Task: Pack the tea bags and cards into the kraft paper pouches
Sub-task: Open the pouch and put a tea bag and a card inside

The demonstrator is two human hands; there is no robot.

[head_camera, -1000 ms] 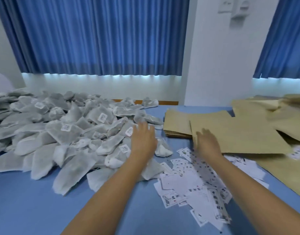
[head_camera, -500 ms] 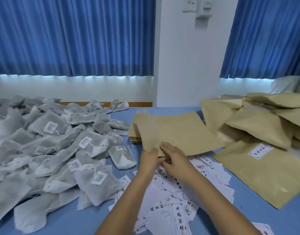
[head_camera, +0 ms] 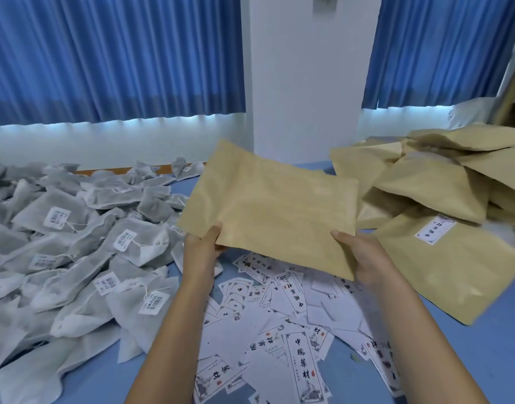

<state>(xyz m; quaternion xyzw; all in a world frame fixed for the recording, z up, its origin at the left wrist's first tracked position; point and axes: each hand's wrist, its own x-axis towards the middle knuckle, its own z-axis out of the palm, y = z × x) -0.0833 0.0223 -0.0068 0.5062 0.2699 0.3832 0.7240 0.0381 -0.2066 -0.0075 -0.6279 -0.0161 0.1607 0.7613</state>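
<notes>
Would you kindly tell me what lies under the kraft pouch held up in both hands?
Under the pouch, white printed cards spill across the blue table. Whatever lies beneath its far half is covered and cannot be seen.

The kraft pouch (head_camera: 273, 211) covered the fingers of the left hand (head_camera: 200, 255) and the right hand (head_camera: 364, 258), so only the thumbs showed on its near edge. The heap of tea bags (head_camera: 75, 243) ran off the left edge and the pile of pouches (head_camera: 439, 185) off the right. Print on the barcode tags (head_camera: 57, 217) was too small to read.
</notes>
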